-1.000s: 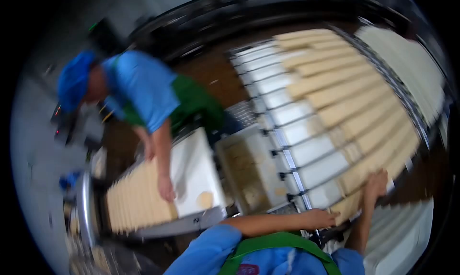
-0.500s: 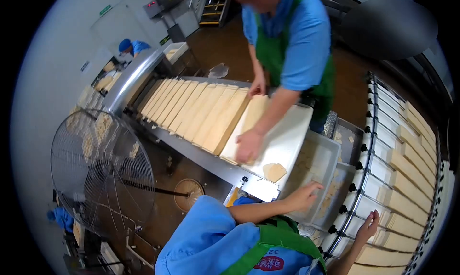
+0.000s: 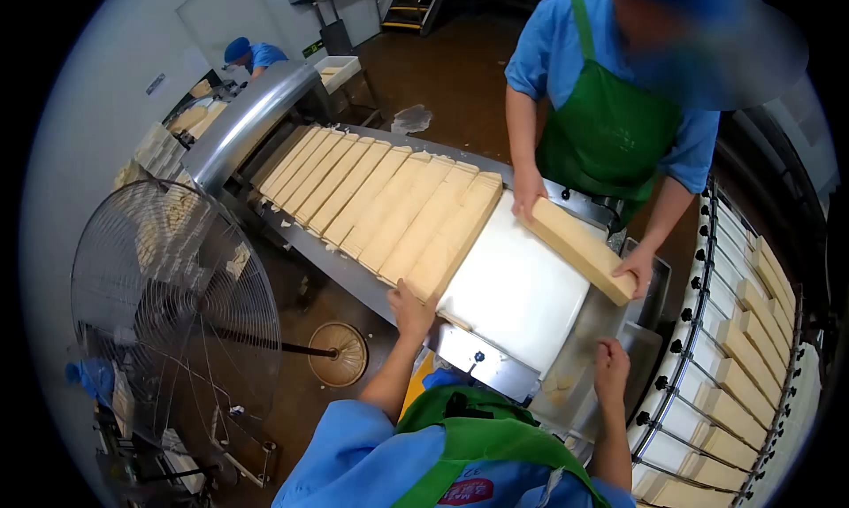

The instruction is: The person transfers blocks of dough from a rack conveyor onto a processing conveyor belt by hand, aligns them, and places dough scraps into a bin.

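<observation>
Left hand (image 3: 412, 312): set against the slab row (image 3: 380, 198); finger spread cannot be told.
Right hand (image 3: 612, 374): held near the bin (image 3: 578, 347), fingers curled together.
Slab row: lined up on the bench (image 3: 513, 274).

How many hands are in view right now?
4: our left hand at the row's end slab, our right hand above the tray, the co-worker's right hand and the co-worker's left hand on another slab. A background worker may hide more.
</observation>
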The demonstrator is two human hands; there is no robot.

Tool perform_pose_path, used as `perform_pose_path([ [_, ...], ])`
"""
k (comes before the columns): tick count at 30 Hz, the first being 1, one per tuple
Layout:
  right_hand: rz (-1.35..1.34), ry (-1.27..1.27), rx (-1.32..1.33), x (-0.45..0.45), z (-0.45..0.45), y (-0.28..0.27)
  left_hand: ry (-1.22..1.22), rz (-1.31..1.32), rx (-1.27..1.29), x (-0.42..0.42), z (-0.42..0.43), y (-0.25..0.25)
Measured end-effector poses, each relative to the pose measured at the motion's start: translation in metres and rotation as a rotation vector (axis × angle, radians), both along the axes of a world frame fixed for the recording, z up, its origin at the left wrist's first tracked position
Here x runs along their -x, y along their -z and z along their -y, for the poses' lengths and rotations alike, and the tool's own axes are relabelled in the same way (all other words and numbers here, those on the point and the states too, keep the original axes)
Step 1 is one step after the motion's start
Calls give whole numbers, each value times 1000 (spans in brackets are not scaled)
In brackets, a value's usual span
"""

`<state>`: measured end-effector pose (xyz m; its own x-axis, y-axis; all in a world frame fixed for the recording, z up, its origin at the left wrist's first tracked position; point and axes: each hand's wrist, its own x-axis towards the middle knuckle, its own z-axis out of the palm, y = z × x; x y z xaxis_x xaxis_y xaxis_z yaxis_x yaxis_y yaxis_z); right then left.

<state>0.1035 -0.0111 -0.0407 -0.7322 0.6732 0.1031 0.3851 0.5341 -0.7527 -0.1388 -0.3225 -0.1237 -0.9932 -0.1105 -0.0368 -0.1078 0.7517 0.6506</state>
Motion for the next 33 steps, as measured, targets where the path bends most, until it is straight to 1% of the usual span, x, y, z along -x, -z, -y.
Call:
perform_pose_path([
  [2,14,-88,-10,40,22,-6,48,12,-3,11,4,2],
  [3,2,-112,18,57,28,2,92,18,-2,17,5,4],
  [4,-11,-133,45,75,34,14,158,-38,89,21,5,11],
  [5,-58,-181,-12,95,41,19,175,-40,80,24,0,3],
  [6,-106,-229,-69,114,48,23,212,1,144,25,-7,-7],
  [7,-71,-264,-186,131,51,28,248,43,208,26,-13,-12],
  [8,-45,-283,-171,148,54,37,244,-4,197,26,-16,-10],
  [9,-8,-292,-218,165,57,46,257,-4,190,28,-17,-8],
  [11,95,-292,-286,198,63,62,301,18,146,29,-18,-19],
  [12,98,-278,-290,216,65,68,316,59,130,31,-17,-27],
  [14,287,-228,-355,252,69,76,353,94,111,36,-15,-35],
  [16,338,-185,-350,290,71,83,402,131,107,39,-11,-35],
  [18,388,-144,-345,328,70,84,438,169,107,43,-9,-40],
  [19,401,-151,-335,348,69,83,458,209,115,45,-8,-41],
  [23,484,-208,-352,410,67,62,551,207,237,49,-7,-41],
  [24,484,-201,-351,419,69,56,572,150,271,49,-6,-36],
  [26,609,-208,-332,433,72,47,587,139,298,49,-8,-34],
  [27,608,-199,-329,438,74,45,597,131,325,49,-8,-33],
  [29,652,-143,-240,439,76,45,623,93,345,50,-8,-38],
  [31,659,-117,-235,430,69,44,610,164,285,48,-10,-44],
  [32,662,-97,-238,423,62,42,646,158,284,47,-9,-42],
  [33,669,-51,-231,413,53,40,651,93,229,44,-7,-37],
])
